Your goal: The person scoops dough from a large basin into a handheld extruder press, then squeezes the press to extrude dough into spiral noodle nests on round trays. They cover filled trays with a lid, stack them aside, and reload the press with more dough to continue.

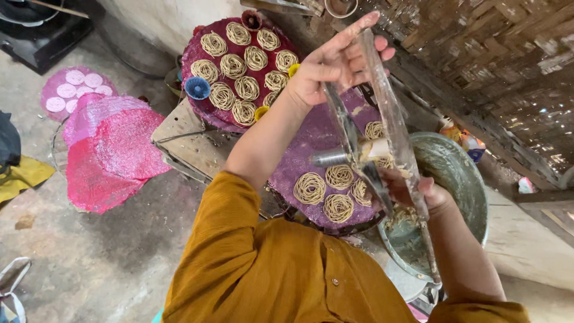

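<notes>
From the head camera, looking down over my mustard sleeves, I hold a long metal noodle press up over the purple woven tray. My left hand is closed around the upper ends of its two lever arms, fingers wrapped over the bars and the forefinger stretched along one of them. My right hand is lower, curled about the body of the press near its short barrel; most of its fingers are hidden behind the metal, so I judge a grip there rather than see it whole.

The press looks rigid and fairly heavy, its bars smooth and likely slick with dough, so I take it at both ends: high on the levers for force, low by the barrel for steadying. The noodle coils below, on the near part of the tray, look soft and easily squashed, best left untouched.

Just beside my right hand stands a big metal basin with dough scraps. A second dark red tray, farther off, is filled with coils, and pink trays lie on the floor to the left.
</notes>
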